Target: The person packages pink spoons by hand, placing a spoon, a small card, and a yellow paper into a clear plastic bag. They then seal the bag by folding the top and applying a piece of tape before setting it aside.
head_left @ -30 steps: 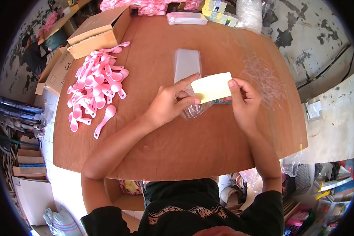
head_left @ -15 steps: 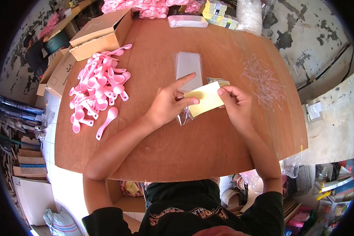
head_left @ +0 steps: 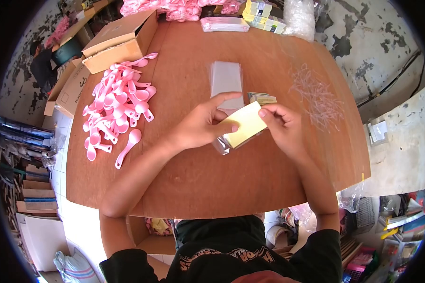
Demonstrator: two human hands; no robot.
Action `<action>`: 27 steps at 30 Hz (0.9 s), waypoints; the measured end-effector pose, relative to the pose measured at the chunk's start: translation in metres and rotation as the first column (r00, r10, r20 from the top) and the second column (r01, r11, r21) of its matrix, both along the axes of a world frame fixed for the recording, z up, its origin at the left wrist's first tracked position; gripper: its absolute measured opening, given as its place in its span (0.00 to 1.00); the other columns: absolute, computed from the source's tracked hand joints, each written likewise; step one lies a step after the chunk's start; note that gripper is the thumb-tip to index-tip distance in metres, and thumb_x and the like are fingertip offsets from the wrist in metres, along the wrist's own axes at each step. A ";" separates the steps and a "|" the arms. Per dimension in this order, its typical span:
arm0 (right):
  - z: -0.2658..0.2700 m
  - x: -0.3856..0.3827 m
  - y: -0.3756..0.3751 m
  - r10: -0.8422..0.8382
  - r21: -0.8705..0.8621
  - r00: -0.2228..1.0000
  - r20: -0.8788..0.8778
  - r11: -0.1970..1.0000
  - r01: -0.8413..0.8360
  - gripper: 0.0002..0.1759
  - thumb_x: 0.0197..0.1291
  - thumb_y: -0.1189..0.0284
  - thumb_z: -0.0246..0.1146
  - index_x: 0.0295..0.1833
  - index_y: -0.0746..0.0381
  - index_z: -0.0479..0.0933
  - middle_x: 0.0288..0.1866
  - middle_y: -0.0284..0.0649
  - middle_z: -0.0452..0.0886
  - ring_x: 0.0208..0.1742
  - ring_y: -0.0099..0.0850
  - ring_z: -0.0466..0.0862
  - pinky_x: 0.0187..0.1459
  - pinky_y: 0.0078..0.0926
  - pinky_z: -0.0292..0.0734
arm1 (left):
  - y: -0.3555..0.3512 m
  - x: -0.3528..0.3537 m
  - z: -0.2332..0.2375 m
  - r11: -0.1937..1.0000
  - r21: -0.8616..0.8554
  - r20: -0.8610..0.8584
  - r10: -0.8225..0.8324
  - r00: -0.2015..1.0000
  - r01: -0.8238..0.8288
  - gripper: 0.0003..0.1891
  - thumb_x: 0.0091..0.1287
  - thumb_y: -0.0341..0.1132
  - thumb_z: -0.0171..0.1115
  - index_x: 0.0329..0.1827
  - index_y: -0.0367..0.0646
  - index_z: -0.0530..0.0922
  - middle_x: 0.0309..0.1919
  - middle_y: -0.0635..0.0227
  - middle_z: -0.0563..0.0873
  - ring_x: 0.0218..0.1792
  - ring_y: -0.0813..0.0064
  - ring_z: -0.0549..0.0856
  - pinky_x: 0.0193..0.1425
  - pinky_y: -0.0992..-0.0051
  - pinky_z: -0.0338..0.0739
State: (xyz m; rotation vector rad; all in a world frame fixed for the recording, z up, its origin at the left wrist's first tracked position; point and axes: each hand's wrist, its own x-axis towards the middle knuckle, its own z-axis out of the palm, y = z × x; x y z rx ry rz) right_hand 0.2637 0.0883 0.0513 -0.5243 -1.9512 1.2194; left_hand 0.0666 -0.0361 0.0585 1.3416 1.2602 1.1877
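Between my hands is a pale yellow card [head_left: 246, 124], tilted above the table. My left hand [head_left: 200, 123] pinches its left end between thumb and fingers, the index finger stretched out past it. A clear plastic bag [head_left: 220, 146] hangs below the card at my left fingers. My right hand [head_left: 282, 123] grips the card's upper right corner between thumb and fingers. Just beyond the hands lies a stack of clear plastic bags [head_left: 225, 80]. A small stack of printed cards [head_left: 262, 98] shows behind the yellow card, partly covered by it.
Pink spoons [head_left: 118, 101] are heaped on the left of the wooden table [head_left: 184, 184], one spoon [head_left: 128, 148] lying apart. A cardboard box [head_left: 120, 40] stands at the back left. Thin clear strips [head_left: 318, 96] lie on the right. Bundled cards [head_left: 264, 19] sit at the back edge.
The yellow card has tipped more steeply and shifted slightly down. My left index finger has lowered toward the card. The clear bag below has moved a little.
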 end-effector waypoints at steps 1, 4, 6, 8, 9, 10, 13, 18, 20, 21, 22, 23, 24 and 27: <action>-0.003 -0.002 -0.004 0.031 0.014 1.000 0.004 0.999 -0.031 0.09 0.66 0.73 0.64 0.43 0.69 0.82 0.32 0.33 0.84 0.33 0.15 0.80 0.31 0.14 0.75 | -0.002 0.004 0.003 0.999 0.033 -0.010 0.001 1.000 -0.001 0.34 0.66 0.28 0.65 0.75 0.41 0.60 0.36 0.59 0.88 0.38 0.80 0.84 0.44 0.75 0.79; -0.006 -0.003 -0.015 0.100 -0.065 0.995 -0.012 0.993 -0.100 0.07 0.66 0.74 0.64 0.41 0.69 0.82 0.30 0.33 0.84 0.32 0.14 0.80 0.31 0.14 0.74 | -0.003 0.010 0.007 0.999 0.035 -0.029 -0.014 0.999 0.015 0.35 0.66 0.28 0.66 0.75 0.38 0.59 0.36 0.59 0.88 0.37 0.80 0.84 0.43 0.75 0.79; -0.006 -0.004 -0.015 0.077 0.009 0.996 -0.046 0.997 -0.077 0.07 0.66 0.74 0.65 0.42 0.68 0.82 0.32 0.33 0.84 0.32 0.15 0.80 0.31 0.14 0.74 | -0.008 0.010 0.019 1.000 -0.002 -0.058 -0.007 0.998 0.006 0.32 0.66 0.29 0.65 0.72 0.36 0.63 0.36 0.61 0.88 0.37 0.80 0.84 0.42 0.75 0.79; -0.002 -0.005 -0.013 0.056 -0.044 0.990 -0.130 0.997 -0.062 0.07 0.66 0.73 0.65 0.43 0.67 0.82 0.33 0.33 0.84 0.32 0.15 0.80 0.31 0.14 0.74 | -0.008 0.006 0.020 0.999 -0.037 -0.089 0.001 0.996 -0.005 0.28 0.67 0.29 0.65 0.69 0.33 0.67 0.35 0.63 0.87 0.37 0.81 0.84 0.42 0.75 0.79; 0.000 -0.005 -0.011 0.031 -0.095 0.977 -0.210 0.994 -0.052 0.08 0.66 0.73 0.65 0.45 0.66 0.81 0.33 0.33 0.84 0.32 0.15 0.80 0.31 0.14 0.74 | -0.004 0.000 0.016 0.994 -0.067 0.012 -0.086 0.996 0.086 0.24 0.67 0.30 0.65 0.63 0.31 0.72 0.35 0.65 0.87 0.37 0.81 0.84 0.40 0.75 0.79; 0.001 -0.004 -0.010 0.034 -0.091 0.977 -0.210 0.994 -0.054 0.08 0.66 0.73 0.65 0.45 0.66 0.81 0.33 0.33 0.84 0.32 0.15 0.80 0.31 0.14 0.74 | -0.002 -0.005 0.013 0.980 -0.087 0.116 -0.169 0.979 0.180 0.19 0.67 0.30 0.65 0.58 0.29 0.76 0.35 0.67 0.87 0.37 0.82 0.84 0.39 0.76 0.78; -0.002 -0.002 -0.008 0.035 -0.128 0.986 -0.163 0.990 -0.057 0.08 0.67 0.72 0.64 0.47 0.65 0.81 0.32 0.31 0.83 0.31 0.16 0.79 0.31 0.14 0.74 | 0.000 -0.011 0.008 0.981 -0.121 0.011 -0.149 0.989 0.149 0.17 0.67 0.32 0.66 0.55 0.32 0.79 0.41 0.70 0.87 0.40 0.85 0.82 0.41 0.80 0.78; 0.001 -0.007 -0.018 0.284 -0.218 0.956 -0.076 0.931 -0.294 0.09 0.68 0.73 0.61 0.48 0.67 0.81 0.44 0.35 0.81 0.43 0.19 0.80 0.41 0.17 0.77 | -0.002 -0.008 0.009 0.985 -0.123 -0.060 -0.126 0.990 0.118 0.17 0.67 0.32 0.67 0.55 0.32 0.80 0.42 0.71 0.87 0.40 0.87 0.81 0.43 0.81 0.77; 0.001 -0.006 -0.018 0.331 -0.179 0.943 -0.045 0.926 -0.333 0.09 0.68 0.75 0.61 0.49 0.69 0.80 0.51 0.37 0.78 0.51 0.22 0.79 0.47 0.19 0.77 | -0.004 -0.007 0.010 0.987 -0.131 -0.036 -0.103 0.994 0.098 0.14 0.66 0.33 0.67 0.51 0.35 0.83 0.36 0.70 0.87 0.36 0.85 0.81 0.42 0.77 0.75; 0.000 -0.006 -0.018 0.377 -0.187 0.926 -0.034 0.907 -0.377 0.09 0.68 0.76 0.61 0.50 0.69 0.80 0.53 0.38 0.78 0.53 0.24 0.78 0.49 0.20 0.77 | -0.003 -0.006 0.007 0.987 -0.132 -0.032 -0.097 0.995 0.092 0.14 0.66 0.33 0.67 0.51 0.35 0.83 0.36 0.70 0.87 0.36 0.85 0.81 0.42 0.77 0.75; 0.000 -0.007 -0.017 0.424 -0.194 0.905 -0.025 0.886 -0.420 0.10 0.67 0.76 0.61 0.51 0.69 0.80 0.54 0.39 0.78 0.55 0.25 0.78 0.51 0.21 0.77 | -0.001 -0.004 0.003 0.997 -0.014 -0.041 -0.078 0.996 0.078 0.15 0.66 0.33 0.67 0.52 0.35 0.82 0.37 0.68 0.88 0.37 0.84 0.81 0.44 0.77 0.75; 0.001 -0.007 -0.017 0.435 -0.195 0.900 -0.025 0.881 -0.431 0.10 0.67 0.76 0.61 0.51 0.69 0.80 0.54 0.39 0.78 0.55 0.25 0.78 0.51 0.21 0.77 | 0.000 -0.004 0.001 0.993 0.105 -0.051 -0.054 0.997 0.059 0.16 0.65 0.34 0.67 0.54 0.35 0.82 0.37 0.67 0.88 0.38 0.83 0.81 0.45 0.76 0.75; 0.004 -0.005 -0.019 0.448 -0.255 0.894 0.011 0.866 -0.431 0.11 0.67 0.76 0.61 0.53 0.68 0.80 0.56 0.39 0.77 0.56 0.26 0.78 0.52 0.23 0.77 | 0.000 -0.004 0.003 0.994 0.102 -0.050 -0.036 0.998 0.041 0.16 0.65 0.34 0.67 0.54 0.35 0.82 0.37 0.67 0.88 0.38 0.83 0.81 0.45 0.76 0.75; 0.007 -0.004 -0.022 0.488 -0.432 0.872 0.044 0.796 -0.424 0.14 0.66 0.76 0.62 0.56 0.68 0.78 0.60 0.40 0.76 0.58 0.29 0.78 0.54 0.26 0.78 | -0.003 -0.009 0.010 0.989 0.009 -0.180 -0.142 0.973 0.146 0.19 0.67 0.35 0.66 0.58 0.35 0.80 0.51 0.64 0.87 0.49 0.80 0.81 0.56 0.75 0.74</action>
